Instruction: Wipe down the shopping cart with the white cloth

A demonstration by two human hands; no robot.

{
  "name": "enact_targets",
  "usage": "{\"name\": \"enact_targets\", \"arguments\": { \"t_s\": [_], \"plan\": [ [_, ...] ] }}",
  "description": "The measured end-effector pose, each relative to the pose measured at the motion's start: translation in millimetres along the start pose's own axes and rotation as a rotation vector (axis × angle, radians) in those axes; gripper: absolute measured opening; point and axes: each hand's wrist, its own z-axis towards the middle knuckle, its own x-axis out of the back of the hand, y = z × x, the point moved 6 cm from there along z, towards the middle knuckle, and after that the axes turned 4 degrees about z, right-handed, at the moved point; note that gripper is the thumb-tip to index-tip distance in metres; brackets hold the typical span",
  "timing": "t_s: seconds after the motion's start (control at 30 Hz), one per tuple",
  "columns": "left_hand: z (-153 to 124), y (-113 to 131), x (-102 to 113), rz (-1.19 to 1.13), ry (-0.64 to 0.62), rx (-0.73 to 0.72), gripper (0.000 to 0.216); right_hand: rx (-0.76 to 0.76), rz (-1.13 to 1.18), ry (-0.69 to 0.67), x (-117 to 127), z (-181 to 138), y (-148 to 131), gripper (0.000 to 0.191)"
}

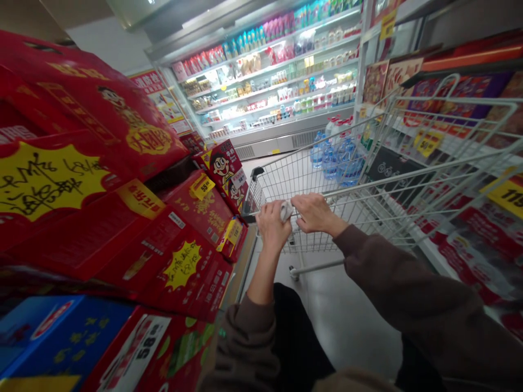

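A wire shopping cart stands sideways in front of me, tilted in the picture. My left hand is closed over its near top rail, close to the black corner piece at the left. A small white crumpled thing, perhaps tissue, shows between the thumb and forefinger of that hand; its exact kind is unclear. Just to the right, my right hand is closed round the same rail, its fingertips near the white thing. No goods show inside the cart's basket.
Red gift boxes with yellow price signs are stacked close on the left. Bundled water bottles stand on the floor beyond the cart. A lit refrigerated shelf spans the back. Shelves with packaged goods line the right.
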Motion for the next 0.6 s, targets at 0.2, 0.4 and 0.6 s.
{"name": "enact_targets", "arguments": {
  "t_s": [0.2,0.4,0.6],
  "plan": [
    [7,-2,-1,0.032,-0.066,-0.014,0.034,0.116,-0.157,0.011,18,-23,14,0.048],
    [-15,-29,-8,-0.002,0.092,0.06,0.043,-0.153,-0.238,0.179,52,-69,79,0.032],
    [-83,-64,-56,-0.171,0.423,0.358,0.039,-0.197,-0.148,0.285,44,-83,84,0.026]
  ]
}}
